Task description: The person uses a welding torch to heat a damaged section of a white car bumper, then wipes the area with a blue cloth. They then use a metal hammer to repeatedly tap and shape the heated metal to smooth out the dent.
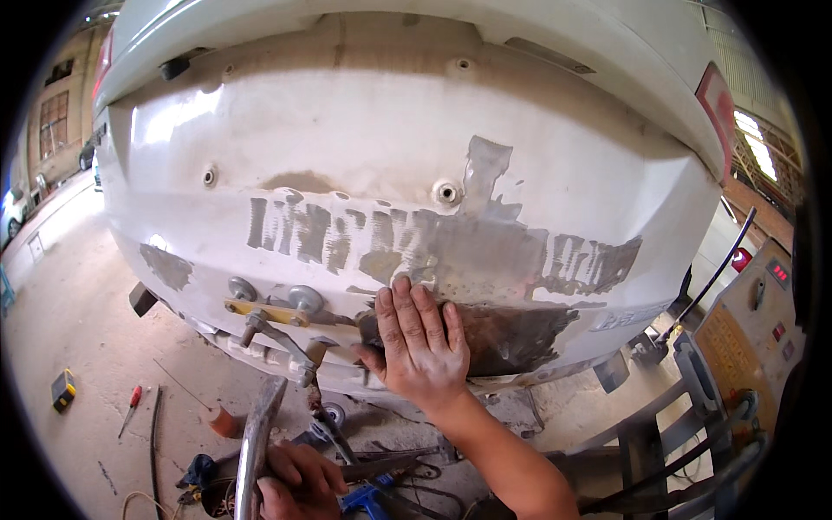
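Observation:
My right hand (pixel 416 347) lies flat, fingers extended and slightly apart, on the lower part of a white car's rear panel (pixel 347 139), over the edge of a dark, bared patch (pixel 520 342). Grey scraped marks (pixel 303 230) run across the panel above it. Low in the view, my left hand (pixel 299 481) grips a long silver metal tool (pixel 260 446). To the left of my right hand, a brass-coloured bar (pixel 269 314) with round metal pads and a linked metal arm (pixel 286 347) is set against the lower panel.
A machine with a control panel (pixel 741 347) stands at right, with hoses and a frame. On the floor (pixel 95 338) lie a yellow tape measure (pixel 63 389), a red screwdriver (pixel 133 404), cables, rods and blue tools (pixel 360 497). Another car (pixel 13 212) stands at far left.

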Tool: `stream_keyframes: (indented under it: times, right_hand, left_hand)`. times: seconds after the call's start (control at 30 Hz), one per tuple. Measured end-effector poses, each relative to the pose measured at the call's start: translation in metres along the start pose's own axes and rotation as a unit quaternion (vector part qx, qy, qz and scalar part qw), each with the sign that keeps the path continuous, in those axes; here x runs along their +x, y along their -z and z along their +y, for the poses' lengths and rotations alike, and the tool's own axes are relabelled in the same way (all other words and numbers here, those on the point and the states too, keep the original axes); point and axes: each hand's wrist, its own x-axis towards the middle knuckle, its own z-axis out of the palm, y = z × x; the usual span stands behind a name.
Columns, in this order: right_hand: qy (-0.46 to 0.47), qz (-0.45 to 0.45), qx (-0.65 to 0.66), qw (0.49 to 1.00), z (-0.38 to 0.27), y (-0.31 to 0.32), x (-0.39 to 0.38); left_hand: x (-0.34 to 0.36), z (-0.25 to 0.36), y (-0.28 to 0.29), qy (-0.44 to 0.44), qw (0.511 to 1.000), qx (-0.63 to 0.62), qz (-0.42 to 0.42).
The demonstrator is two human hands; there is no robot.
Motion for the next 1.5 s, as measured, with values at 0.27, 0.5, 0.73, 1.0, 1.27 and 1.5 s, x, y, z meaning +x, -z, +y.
stream_keyframes:
  times: [0.27,0.5,0.73,1.0,1.27,1.5]
  right_hand:
    - [0.037,-0.023,-0.013,0.999,-0.008,-0.016,-0.069]
    - [0.002,-0.095,0.028,0.995,-0.011,-0.013,-0.117]
    - [0.036,-0.028,0.027,0.999,0.009,0.004,0.000]
    - [0.006,0.004,-0.011,1.000,0.003,-0.011,-0.051]
    - [0.014,-0.054,0.008,0.998,-0.002,-0.022,-0.137]
    - [-0.062,-0.082,0.006,0.995,0.027,0.009,-0.062]
  left_hand:
    - [-0.003,0.009,-0.005,0.054,0.995,0.082,-0.005]
    - [-0.007,0.019,-0.015,0.080,0.994,0.073,0.009]
    - [-0.009,0.013,-0.020,0.059,0.992,0.111,0.012]
    - [0.006,0.001,-0.022,0.106,0.989,0.100,-0.012]
    - [0.000,0.004,-0.018,0.127,0.988,0.081,-0.021]
    - [-0.004,0.002,-0.025,0.095,0.993,0.072,0.007]
